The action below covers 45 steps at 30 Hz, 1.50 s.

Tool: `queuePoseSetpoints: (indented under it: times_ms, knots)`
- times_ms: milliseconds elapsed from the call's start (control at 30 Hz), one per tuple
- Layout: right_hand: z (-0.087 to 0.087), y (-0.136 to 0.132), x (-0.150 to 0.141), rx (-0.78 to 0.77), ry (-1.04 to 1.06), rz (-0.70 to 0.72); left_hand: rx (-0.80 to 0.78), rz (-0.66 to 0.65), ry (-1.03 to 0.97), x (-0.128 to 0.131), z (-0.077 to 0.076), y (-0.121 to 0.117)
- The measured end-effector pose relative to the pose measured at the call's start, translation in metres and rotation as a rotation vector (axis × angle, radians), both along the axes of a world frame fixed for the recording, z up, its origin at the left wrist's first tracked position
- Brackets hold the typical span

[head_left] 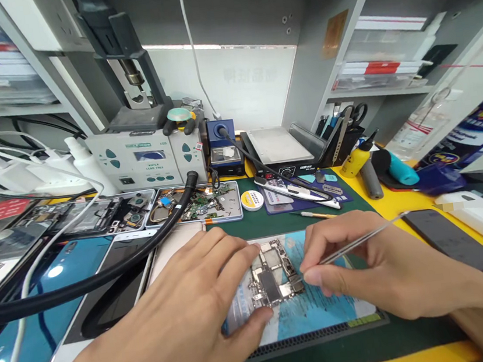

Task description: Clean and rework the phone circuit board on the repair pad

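A phone circuit board (272, 285) lies on a worn blue-and-white work pad (323, 315). My left hand (208, 302) holds the board at its left side, the index finger at its upper edge and the thumb at its lower edge. Pinched in the fingers of my right hand (379, 264) is a pair of thin metal tweezers (363, 239), slanting with the back end up to the right. Their tips are hidden by my fingertips, just right of the board, so I cannot tell whether they touch anything.
A rework station (150, 157) stands behind, its black hose (105, 286) crossing several phones (49, 304) at left. A tray of board parts (209, 202), a round tin (252, 199) and a soldering iron (298, 193) sit beyond the pad. Another dark phone (456, 248) lies at right.
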State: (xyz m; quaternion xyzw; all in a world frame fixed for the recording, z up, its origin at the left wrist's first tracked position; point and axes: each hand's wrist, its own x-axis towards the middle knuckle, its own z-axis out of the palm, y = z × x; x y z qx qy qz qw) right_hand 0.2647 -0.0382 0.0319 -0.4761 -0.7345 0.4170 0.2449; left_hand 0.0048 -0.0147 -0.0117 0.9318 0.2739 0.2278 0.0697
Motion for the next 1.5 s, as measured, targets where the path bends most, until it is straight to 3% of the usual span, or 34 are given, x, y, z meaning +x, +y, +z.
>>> queuePoseSetpoints:
  times_ms: [1500]
  knots:
    - [0.0011,-0.0027,-0.0024,-0.040,-0.023,-0.027,0.009,0.003,0.000,0.0005,0.0016,0.0000]
